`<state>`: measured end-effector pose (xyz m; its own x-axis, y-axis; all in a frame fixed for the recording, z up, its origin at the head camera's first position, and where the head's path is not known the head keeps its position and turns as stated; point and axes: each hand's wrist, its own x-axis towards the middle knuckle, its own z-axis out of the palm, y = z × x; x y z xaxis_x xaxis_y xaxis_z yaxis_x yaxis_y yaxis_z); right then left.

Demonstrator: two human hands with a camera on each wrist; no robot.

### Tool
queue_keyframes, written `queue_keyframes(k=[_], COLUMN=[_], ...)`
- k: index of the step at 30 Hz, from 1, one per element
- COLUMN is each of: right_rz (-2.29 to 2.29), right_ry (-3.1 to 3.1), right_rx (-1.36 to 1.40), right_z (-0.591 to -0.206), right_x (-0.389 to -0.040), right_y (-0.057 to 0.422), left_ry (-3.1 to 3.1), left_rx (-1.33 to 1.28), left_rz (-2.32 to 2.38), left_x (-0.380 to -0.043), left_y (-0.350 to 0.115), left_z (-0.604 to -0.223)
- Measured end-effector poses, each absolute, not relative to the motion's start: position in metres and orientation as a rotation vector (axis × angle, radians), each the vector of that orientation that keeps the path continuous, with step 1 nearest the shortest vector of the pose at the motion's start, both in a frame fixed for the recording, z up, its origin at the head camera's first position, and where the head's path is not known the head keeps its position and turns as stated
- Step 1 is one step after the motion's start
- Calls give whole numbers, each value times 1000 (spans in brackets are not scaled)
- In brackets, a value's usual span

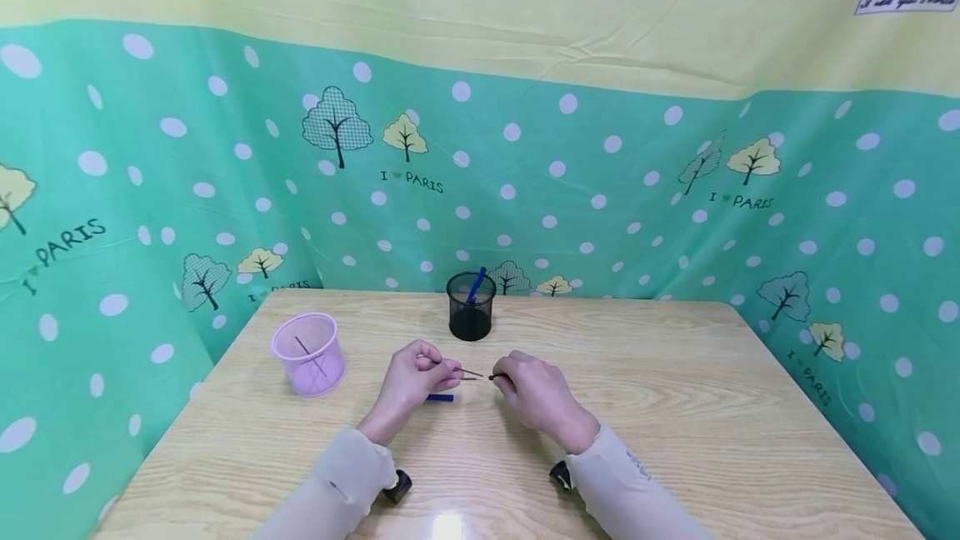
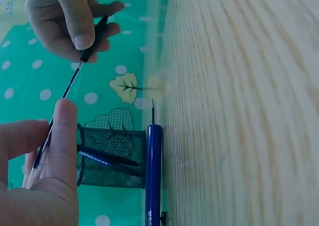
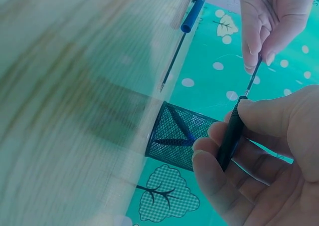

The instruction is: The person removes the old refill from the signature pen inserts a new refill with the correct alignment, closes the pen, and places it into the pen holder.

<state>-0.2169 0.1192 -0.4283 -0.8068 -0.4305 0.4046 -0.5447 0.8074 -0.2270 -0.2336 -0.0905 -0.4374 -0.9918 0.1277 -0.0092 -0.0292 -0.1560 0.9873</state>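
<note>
My left hand [image 1: 415, 380] pinches a thin dark pen refill [image 2: 64, 94] between thumb and fingers. The fingers of my right hand [image 1: 538, 392] hold a short black pen grip section [image 3: 232, 136]. The refill's pale metal tip meets the end of the grip section; whether it sits inside cannot be made out. Below the hands on the table lies a blue pen barrel [image 2: 154, 176] with a clip. A second refill [image 3: 174, 59] lies in line with it, its tip pointing away from the barrel; the left hand partly hides the barrel in the head view.
Behind the hands stands a black mesh pen cup [image 1: 471, 323] with blue pen parts inside. A pink basket [image 1: 309, 373] at the left holds a thin dark stick. A patterned green and yellow curtain [image 1: 600, 215] hangs behind the wooden table [image 1: 675, 407].
</note>
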Motion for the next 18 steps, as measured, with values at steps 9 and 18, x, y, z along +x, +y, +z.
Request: queue_keyframes(k=[9, 18], right_rz=[477, 471], right_ry=[-2652, -2661], right_rx=[747, 748], right_z=[-428, -427], right_x=[-216, -216], right_y=[118, 118], left_ry=[1962, 1950], left_rx=[164, 217], left_rz=[2321, 2255], left_x=[-234, -227], left_y=[-89, -87], left_z=[-442, -431])
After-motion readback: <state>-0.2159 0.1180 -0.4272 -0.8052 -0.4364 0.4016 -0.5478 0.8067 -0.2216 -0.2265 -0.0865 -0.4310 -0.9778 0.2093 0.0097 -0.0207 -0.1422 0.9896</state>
